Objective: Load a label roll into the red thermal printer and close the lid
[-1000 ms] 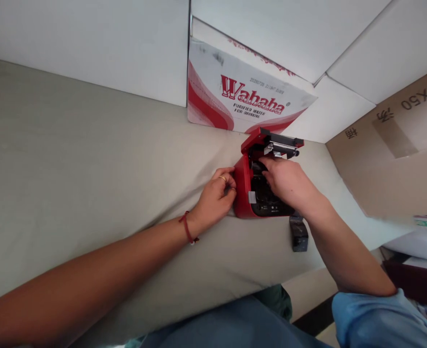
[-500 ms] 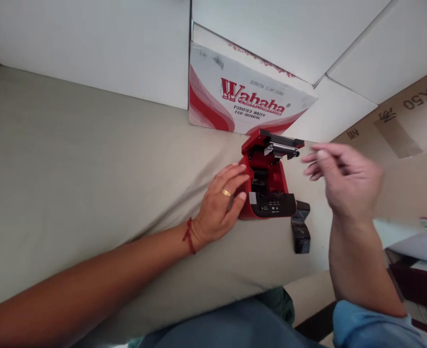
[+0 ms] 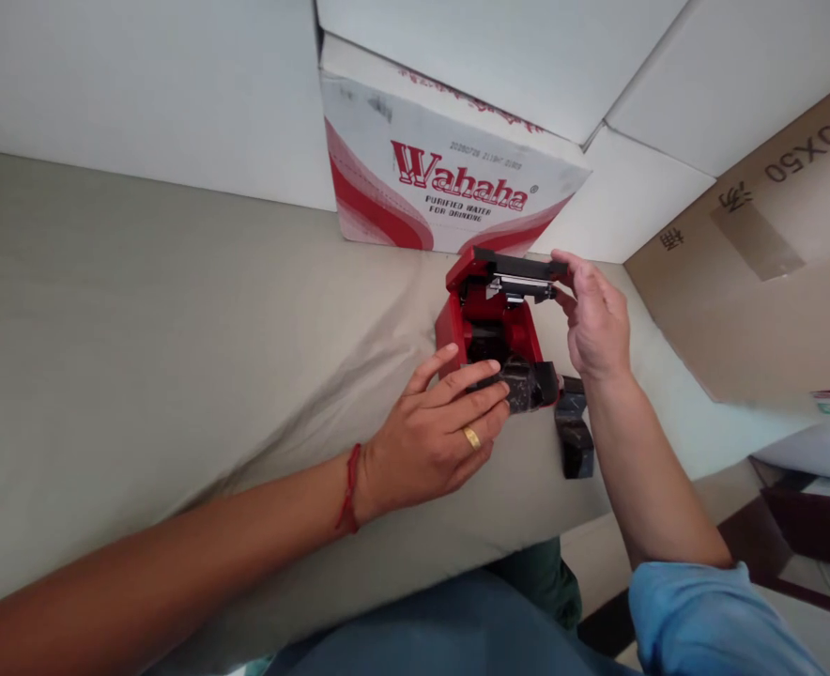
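A small red label printer (image 3: 450,324) stands on the cloth-covered surface with its lid (image 3: 524,268) raised. Its inside is dark, with a roll-like black part partly visible. My left hand (image 3: 436,437) lies over the printer's front edge, fingers stretched out and touching a glossy black strip (image 3: 523,385) that comes over that edge. This strip hides most of the front panel. My right hand (image 3: 594,314) grips the right end of the lid between thumb and fingers. Another folded piece of glossy black strip (image 3: 576,437) lies to the right of the printer; whether both pieces join is hidden.
Behind the printer stands a white and red Wahaha water carton (image 3: 450,178), against white panels (image 3: 140,94). A large brown cardboard box (image 3: 767,244) is on the right. The beige cloth (image 3: 140,329) has creases left of the printer.
My right hand has come left and taken hold of the lid. My left hand has slid from the printer's side onto its front edge, where black strip now covers the panel.
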`<control>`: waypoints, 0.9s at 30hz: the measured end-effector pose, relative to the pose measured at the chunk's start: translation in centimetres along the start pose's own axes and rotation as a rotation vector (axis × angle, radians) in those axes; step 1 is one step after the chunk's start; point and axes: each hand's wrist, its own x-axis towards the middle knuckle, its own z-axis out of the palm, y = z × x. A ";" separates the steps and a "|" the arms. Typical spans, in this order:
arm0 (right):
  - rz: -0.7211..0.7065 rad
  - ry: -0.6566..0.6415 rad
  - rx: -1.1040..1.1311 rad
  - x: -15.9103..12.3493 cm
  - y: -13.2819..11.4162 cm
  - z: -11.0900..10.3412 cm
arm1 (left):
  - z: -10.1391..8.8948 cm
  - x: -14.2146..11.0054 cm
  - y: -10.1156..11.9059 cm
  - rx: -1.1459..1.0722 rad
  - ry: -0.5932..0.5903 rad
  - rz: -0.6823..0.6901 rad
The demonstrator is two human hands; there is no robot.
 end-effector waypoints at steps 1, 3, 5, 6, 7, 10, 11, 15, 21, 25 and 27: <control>-0.021 0.007 -0.022 -0.2 -0.2 -0.2 | 0.0 0.0 0.1 -0.003 -0.005 0.006; -0.057 0.028 -0.043 -0.6 -0.4 -0.5 | 0.0 0.0 0.1 0.015 0.007 0.024; -0.085 0.043 -0.050 -1.1 -0.6 -0.7 | 0.0 0.1 0.1 0.050 0.030 0.043; -0.097 0.046 -0.047 -1.3 -0.7 -0.9 | 0.0 0.1 0.1 0.066 0.036 0.050; -0.111 0.047 -0.035 -1.7 -0.8 -1.0 | 0.0 0.1 0.1 0.075 0.036 0.053; -0.145 0.023 0.025 -3.0 -1.3 -1.7 | 0.0 0.0 0.1 0.057 0.018 0.038; -0.155 0.005 0.033 -3.6 -1.4 -1.9 | 0.0 -0.1 0.1 0.042 0.014 0.028; -0.169 -0.117 -0.062 -6.1 -1.1 -2.6 | 0.1 -0.2 -0.1 -0.001 -0.002 -0.003; -0.157 -0.121 -0.172 -7.9 -0.2 -2.0 | -0.4 0.5 -0.2 -0.047 -0.018 -0.024; -0.138 -0.071 -0.086 -7.9 0.3 -1.4 | -1.5 1.4 -0.3 -0.109 0.061 -0.203; -0.127 -0.011 0.000 -7.9 0.7 -0.9 | -1.7 2.2 -0.7 -0.182 0.134 -0.445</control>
